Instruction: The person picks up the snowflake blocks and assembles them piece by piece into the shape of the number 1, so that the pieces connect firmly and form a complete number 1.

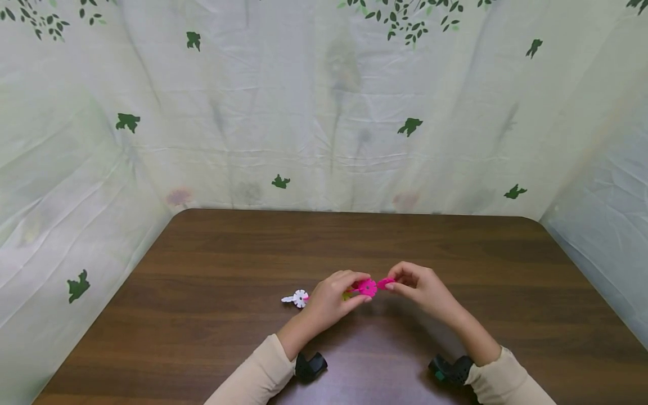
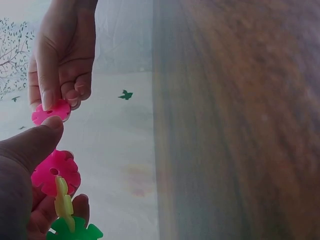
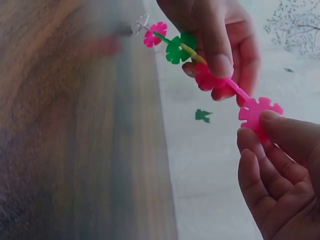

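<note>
A chain of notched plastic snowflake discs runs between and beyond the two hands, held above the table. My left hand (image 1: 330,296) grips it with thumb and fingers at a pink disc (image 1: 368,288). My right hand (image 1: 425,289) pinches the pink disc (image 3: 256,114) at the chain's right end between thumb and fingers. An edge-on pink disc (image 3: 239,89) spans the gap between these two. Past the left hand come a yellow disc (image 3: 192,53), a green disc (image 3: 176,49), another pink disc (image 3: 154,36) and white discs (image 1: 300,298). In the head view, the left hand covers the chain's middle.
The brown wooden table (image 1: 228,247) spreads out around and under both hands. White cloth with green leaf and bird prints (image 1: 304,112) hangs behind it and along the sides. Each wrist wears a black camera (image 1: 311,367).
</note>
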`<move>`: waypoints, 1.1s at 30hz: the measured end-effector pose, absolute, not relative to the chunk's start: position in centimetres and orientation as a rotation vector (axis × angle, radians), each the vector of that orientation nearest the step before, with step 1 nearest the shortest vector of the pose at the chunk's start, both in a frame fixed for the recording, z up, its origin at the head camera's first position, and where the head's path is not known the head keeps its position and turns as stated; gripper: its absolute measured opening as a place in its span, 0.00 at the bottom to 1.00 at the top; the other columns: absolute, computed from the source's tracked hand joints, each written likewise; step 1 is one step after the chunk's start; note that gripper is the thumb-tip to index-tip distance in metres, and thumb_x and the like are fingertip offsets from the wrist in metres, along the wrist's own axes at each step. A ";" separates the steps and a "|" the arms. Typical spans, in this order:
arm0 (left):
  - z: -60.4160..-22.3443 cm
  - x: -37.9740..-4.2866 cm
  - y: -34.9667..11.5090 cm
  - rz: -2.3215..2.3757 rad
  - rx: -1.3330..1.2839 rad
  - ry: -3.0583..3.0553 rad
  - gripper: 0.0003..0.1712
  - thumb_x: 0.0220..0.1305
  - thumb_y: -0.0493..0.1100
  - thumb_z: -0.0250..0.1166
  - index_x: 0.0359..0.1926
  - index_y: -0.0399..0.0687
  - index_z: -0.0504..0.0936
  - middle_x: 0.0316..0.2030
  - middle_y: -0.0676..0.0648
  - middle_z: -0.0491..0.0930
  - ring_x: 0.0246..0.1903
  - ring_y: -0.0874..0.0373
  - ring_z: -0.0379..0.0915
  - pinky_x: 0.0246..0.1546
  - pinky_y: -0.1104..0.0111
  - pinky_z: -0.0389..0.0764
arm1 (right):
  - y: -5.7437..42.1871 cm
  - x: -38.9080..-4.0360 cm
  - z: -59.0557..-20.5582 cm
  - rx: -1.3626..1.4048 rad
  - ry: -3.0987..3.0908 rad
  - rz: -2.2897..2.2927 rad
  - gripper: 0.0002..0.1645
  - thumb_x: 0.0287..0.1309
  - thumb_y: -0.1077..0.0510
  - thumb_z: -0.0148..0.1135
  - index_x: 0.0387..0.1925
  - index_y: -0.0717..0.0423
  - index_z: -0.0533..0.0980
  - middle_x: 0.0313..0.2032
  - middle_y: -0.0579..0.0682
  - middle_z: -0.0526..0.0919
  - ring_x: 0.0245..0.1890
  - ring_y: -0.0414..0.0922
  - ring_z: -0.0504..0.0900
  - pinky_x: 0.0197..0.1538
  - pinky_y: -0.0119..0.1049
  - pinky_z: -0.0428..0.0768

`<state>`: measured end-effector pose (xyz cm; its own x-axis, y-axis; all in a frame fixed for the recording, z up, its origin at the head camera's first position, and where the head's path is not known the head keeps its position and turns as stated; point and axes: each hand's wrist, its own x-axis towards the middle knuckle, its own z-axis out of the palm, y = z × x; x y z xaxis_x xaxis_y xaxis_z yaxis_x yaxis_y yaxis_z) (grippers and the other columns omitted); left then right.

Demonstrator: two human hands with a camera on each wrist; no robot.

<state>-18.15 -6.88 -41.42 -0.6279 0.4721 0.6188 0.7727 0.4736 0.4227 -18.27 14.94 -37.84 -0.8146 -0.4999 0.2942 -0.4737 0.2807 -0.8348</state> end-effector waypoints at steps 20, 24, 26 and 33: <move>-41.5 -18.4 -6.7 -1.042 -1.140 -2.228 0.19 0.50 0.41 0.69 0.44 0.37 0.78 0.37 0.50 0.79 0.36 0.62 0.71 0.38 0.77 0.71 | 13.3 -16.8 -36.3 -1.402 2.759 -1.538 0.12 0.36 0.78 0.65 0.25 0.64 0.77 0.24 0.54 0.79 0.23 0.46 0.78 0.26 0.37 0.78; -41.5 -18.3 -6.8 -1.035 -1.128 -2.239 0.19 0.51 0.41 0.68 0.44 0.37 0.78 0.37 0.50 0.79 0.36 0.61 0.71 0.38 0.76 0.72 | 13.0 -16.7 -36.3 -1.424 2.775 -1.541 0.12 0.37 0.78 0.65 0.25 0.64 0.77 0.25 0.54 0.79 0.24 0.45 0.78 0.25 0.35 0.77; -41.5 -18.3 -6.8 -1.031 -1.122 -2.248 0.19 0.51 0.42 0.69 0.43 0.37 0.78 0.36 0.50 0.79 0.36 0.61 0.72 0.38 0.76 0.72 | 13.0 -16.6 -36.3 -1.381 2.777 -1.538 0.11 0.39 0.77 0.64 0.26 0.64 0.77 0.25 0.53 0.79 0.24 0.45 0.77 0.25 0.34 0.77; -41.3 -18.2 -6.7 -1.007 -1.101 -2.274 0.19 0.50 0.42 0.69 0.43 0.40 0.78 0.35 0.50 0.78 0.34 0.62 0.70 0.36 0.77 0.71 | 12.8 -16.7 -36.9 -1.039 2.669 -1.556 0.11 0.45 0.69 0.66 0.34 0.64 0.76 0.29 0.52 0.78 0.23 0.43 0.72 0.25 0.32 0.73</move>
